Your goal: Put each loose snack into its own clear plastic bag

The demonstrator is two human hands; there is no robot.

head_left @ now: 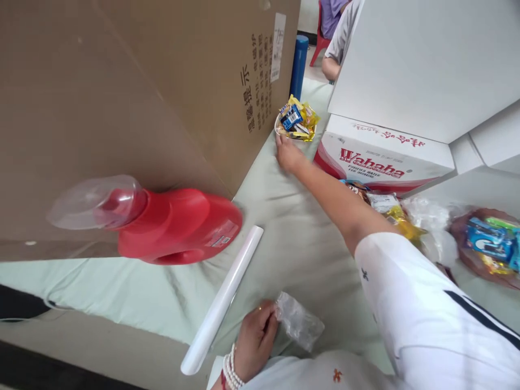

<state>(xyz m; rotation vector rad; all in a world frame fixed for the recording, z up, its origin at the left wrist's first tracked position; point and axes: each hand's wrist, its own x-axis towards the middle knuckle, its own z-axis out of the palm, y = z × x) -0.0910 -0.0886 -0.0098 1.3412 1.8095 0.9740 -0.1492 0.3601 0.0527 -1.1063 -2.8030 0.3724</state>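
My left hand (257,331), with a white bead bracelet at the wrist, is closed on a crumpled clear plastic bag (299,320) near the front edge. My right arm stretches far forward across the cloth. At its end, my right hand (289,154) is closed at the near rim of a small pale bowl (278,128). Wrapped snacks (298,116) in yellow and blue packets fill that bowl. Part of the right fingers is hidden against the rim. Between my hands and the red bottle lies a white roll (222,300).
A large cardboard box (182,92) stands left, with a red jug-shaped bottle (182,225) lying against it. At the right are a Wahaha water carton (382,157), snack packets, and a brown-red plate (461,246) of snacks. A blue cylinder (299,67) and other people are behind.
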